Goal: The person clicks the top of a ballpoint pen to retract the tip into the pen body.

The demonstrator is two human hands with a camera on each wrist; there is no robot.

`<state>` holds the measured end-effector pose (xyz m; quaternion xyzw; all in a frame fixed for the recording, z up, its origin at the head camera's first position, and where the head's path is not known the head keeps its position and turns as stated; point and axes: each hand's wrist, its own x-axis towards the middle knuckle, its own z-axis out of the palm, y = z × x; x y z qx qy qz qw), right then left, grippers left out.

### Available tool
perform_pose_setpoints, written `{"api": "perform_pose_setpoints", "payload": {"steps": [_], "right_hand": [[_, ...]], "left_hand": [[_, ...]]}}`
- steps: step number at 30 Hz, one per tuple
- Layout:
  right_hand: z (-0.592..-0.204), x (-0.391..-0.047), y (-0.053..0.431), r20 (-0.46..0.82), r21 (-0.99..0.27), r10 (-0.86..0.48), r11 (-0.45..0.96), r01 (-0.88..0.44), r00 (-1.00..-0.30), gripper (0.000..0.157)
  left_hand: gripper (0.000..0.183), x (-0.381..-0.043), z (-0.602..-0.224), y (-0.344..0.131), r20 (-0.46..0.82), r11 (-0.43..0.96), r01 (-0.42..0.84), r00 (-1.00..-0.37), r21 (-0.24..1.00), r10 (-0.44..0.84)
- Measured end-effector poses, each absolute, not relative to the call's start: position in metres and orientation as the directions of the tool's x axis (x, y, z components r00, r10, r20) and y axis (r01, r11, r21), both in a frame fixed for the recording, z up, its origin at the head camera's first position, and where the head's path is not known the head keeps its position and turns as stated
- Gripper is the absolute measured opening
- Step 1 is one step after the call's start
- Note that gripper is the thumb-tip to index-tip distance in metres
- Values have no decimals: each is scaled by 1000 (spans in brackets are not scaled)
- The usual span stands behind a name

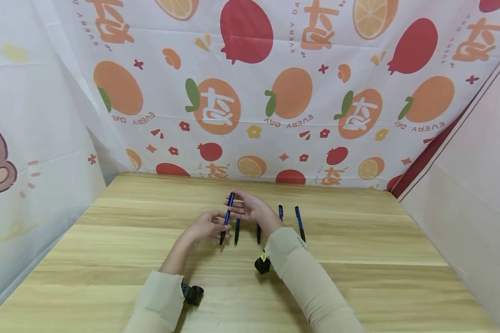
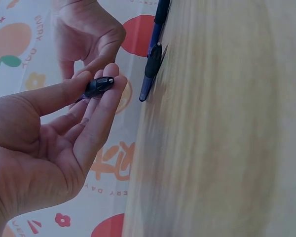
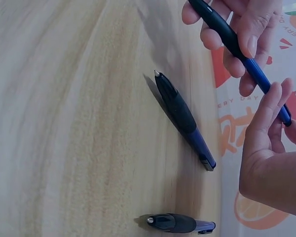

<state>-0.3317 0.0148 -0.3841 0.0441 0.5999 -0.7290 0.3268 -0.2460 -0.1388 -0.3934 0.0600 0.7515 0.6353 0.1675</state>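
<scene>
A blue pen with a black grip is held slanting above the table between both hands. My left hand pinches its black grip between thumb and fingers, as the left wrist view shows with the pen's tip pointing out past the fingertips. At the blue clip end, my right hand has its thumb on the very end and its fingers along the barrel. Just right of the held pen, a similar pen lies on the table, and another pen lies below the right wrist.
Farther right lie two more blue pens, one pen partly hidden behind the right forearm and a pen beyond it. The wooden table meets a fruit-print curtain at its back edge. Pale cloth hangs at both sides.
</scene>
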Motion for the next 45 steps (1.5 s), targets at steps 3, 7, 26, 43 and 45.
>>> {"api": "perform_pose_setpoints", "payload": {"steps": [3, 7, 26, 43, 45], "right_hand": [[-384, -331, 16, -460, -845, -424, -62, 532, -780, 48], [-384, -330, 16, -452, -845, -441, -65, 530, -775, 48], [-381, -330, 14, -448, -844, -461, -66, 533, -766, 49], [-382, -330, 9, -456, -836, -432, -91, 541, -778, 41], [-382, -329, 8, -452, -841, -427, -90, 534, -783, 39]], "left_hand": [[39, -246, -394, -138, -169, 182, -117, -937, 976, 306], [39, -246, -393, -139, -171, 184, -119, -938, 976, 301], [41, -247, -393, -143, -158, 166, -113, -944, 980, 291], [39, -247, -391, -143, -169, 166, -124, -942, 978, 289], [39, -248, -392, -144, -167, 167, -122, -943, 978, 289]]}}
